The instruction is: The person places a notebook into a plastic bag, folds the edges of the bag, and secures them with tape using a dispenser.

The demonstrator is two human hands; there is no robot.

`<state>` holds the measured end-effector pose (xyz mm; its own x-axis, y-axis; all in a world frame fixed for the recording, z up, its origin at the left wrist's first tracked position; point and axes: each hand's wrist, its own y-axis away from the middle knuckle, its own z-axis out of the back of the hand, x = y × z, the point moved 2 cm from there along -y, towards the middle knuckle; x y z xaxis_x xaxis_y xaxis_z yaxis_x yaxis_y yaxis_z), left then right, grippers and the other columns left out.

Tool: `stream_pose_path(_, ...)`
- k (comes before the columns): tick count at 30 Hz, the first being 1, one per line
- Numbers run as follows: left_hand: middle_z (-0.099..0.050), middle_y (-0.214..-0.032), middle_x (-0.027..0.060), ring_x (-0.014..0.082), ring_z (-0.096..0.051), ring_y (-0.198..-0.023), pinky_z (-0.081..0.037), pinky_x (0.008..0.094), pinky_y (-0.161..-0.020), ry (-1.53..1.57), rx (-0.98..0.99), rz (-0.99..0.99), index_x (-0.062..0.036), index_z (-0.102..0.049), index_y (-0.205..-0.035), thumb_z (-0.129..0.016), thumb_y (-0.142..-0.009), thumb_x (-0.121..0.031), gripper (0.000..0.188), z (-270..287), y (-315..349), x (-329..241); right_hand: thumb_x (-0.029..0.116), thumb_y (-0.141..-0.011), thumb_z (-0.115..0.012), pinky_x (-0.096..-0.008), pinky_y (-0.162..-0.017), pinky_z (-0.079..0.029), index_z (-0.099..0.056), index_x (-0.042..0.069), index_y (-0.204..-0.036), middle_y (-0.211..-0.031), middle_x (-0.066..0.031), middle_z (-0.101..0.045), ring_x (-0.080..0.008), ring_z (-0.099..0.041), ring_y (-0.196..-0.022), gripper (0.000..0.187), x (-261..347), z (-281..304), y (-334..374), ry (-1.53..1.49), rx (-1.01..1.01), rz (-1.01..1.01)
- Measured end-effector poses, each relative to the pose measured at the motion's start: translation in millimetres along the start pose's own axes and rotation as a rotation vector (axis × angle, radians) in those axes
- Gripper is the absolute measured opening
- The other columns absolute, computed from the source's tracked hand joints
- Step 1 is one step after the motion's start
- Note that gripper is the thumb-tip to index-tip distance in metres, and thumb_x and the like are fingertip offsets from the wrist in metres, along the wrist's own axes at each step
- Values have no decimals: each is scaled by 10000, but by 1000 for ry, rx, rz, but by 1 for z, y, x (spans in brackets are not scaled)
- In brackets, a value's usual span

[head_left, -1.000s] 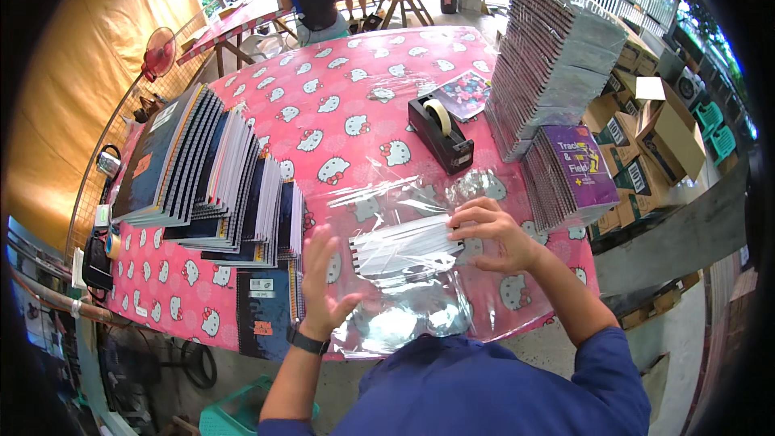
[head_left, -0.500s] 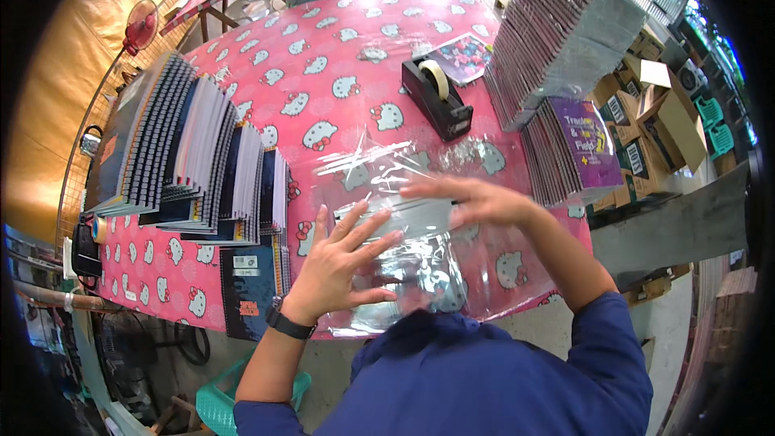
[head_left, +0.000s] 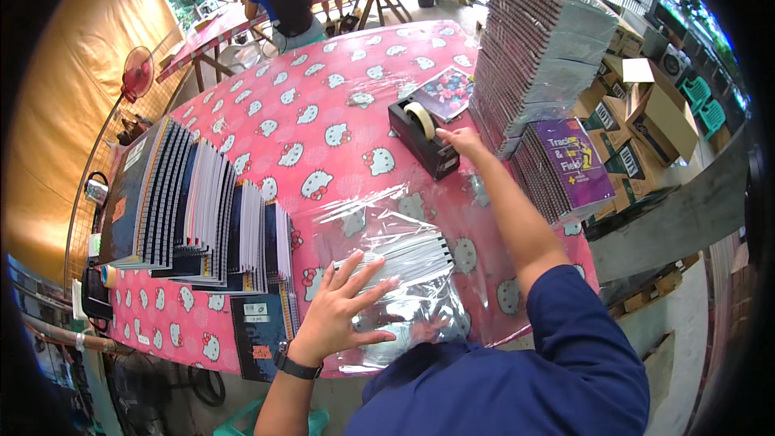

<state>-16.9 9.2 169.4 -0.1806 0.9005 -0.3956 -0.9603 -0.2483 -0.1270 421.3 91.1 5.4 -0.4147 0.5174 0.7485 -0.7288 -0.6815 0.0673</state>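
My left hand (head_left: 343, 311) lies flat with fingers spread on a spiral-bound notebook (head_left: 416, 262) under clear plastic film (head_left: 359, 214). The notebook's white pages and dark binding show through the shiny film. My right hand (head_left: 466, 143) reaches forward to the black tape dispenser (head_left: 436, 159), its fingers drawn together beside the roll of pale tape (head_left: 418, 119). Whether a strip of tape is between those fingers is too small to make out.
Stacked spiral notebooks (head_left: 161, 194) stand at the left, with a dark blue notebook (head_left: 257, 331) nearer me. A tall wrapped stack (head_left: 537, 56) and purple-covered books (head_left: 565, 165) line the right. A floral sheet (head_left: 444, 90) lies behind the dispenser. A person (head_left: 284, 0) sits beyond the table.
My right hand has left the film and moved forward to the tape dispenser. My left hand stays spread on the wrapped notebook. The view has tilted up, showing more of the far side.
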Motion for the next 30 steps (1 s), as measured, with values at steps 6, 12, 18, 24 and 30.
stream_pose_path(6,-382,-1416,24,306,-278,-1337,-260,571,-1027,19,-46,36,-289,-508,-1287,-729,-642,-514,718,-5,7,4,208,-774,-700,-244,-532,-417,-675,25,-791,-676,-23,-625,-90,-546,-582,185,-2,-9,53,-420,-141,297)
stream_pose_path(12,-383,-1412,33,309,-286,-1332,-275,569,-1018,3,-86,-13,-279,-502,-1294,-730,-647,-504,722,-3,8,2,247,-747,-754,-230,-405,-297,-664,76,-749,-621,-16,-604,-80,-443,-436,193,-42,-11,70,-954,382,-353)
stream_pose_path(18,-368,-1421,60,319,-258,-1343,-255,502,-1058,-17,-62,0,-255,-507,-1298,-750,-624,-492,755,-4,10,5,260,-696,-768,-358,-525,-458,-678,5,-750,-637,-99,-640,-125,-571,-540,276,5,44,72,362,-99,229)
stream_pose_path(24,-351,-1431,38,301,-248,-1348,-241,539,-1051,6,-68,-28,-278,-482,-1313,-742,-619,-471,766,-7,14,7,281,-822,-658,-240,-501,-377,-660,11,-768,-611,13,-552,-71,-486,-557,276,166,66,221,-113,726,483)
stream_pose_path(30,-268,-1474,86,320,-232,-1357,-232,549,-1054,-9,-58,-56,-259,-469,-1323,-771,-568,-456,837,-5,10,8,523,-662,-723,-368,-647,-501,-676,-15,-777,-745,-150,-661,-265,-655,-736,552,184,28,259,598,537,730)
